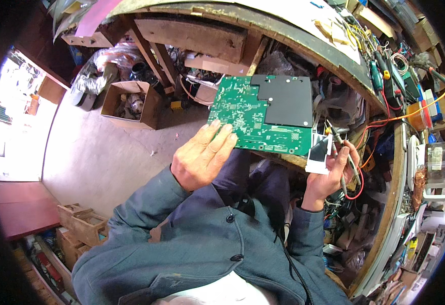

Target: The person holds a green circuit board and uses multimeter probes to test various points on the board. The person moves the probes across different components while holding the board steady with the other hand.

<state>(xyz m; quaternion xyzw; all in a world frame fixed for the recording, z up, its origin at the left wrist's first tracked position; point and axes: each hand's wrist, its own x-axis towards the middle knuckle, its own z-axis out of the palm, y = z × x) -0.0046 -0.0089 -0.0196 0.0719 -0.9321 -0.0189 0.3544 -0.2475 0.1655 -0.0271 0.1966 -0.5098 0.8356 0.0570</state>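
A large green circuit board (240,113) is raised above my lap, a black sheet (286,101) covering its upper right part. My left hand (202,157) grips the board's lower left edge, fingers laid over the top face and thumb hidden. Beyond the lower right corner, my right hand (331,179) is closed around test probes (352,163) with a red lead (355,196). A white-edged dark flat piece (319,154) lies between that hand and the board's corner; whether it is fixed to the board cannot be made out.
A wooden bench (283,23) curves across the far side and down the right, crowded with tools and wires. Pliers (432,71) and a clear plastic container (440,163) lie there. On the floor stand a cardboard box (131,105) and wooden crates (82,223).
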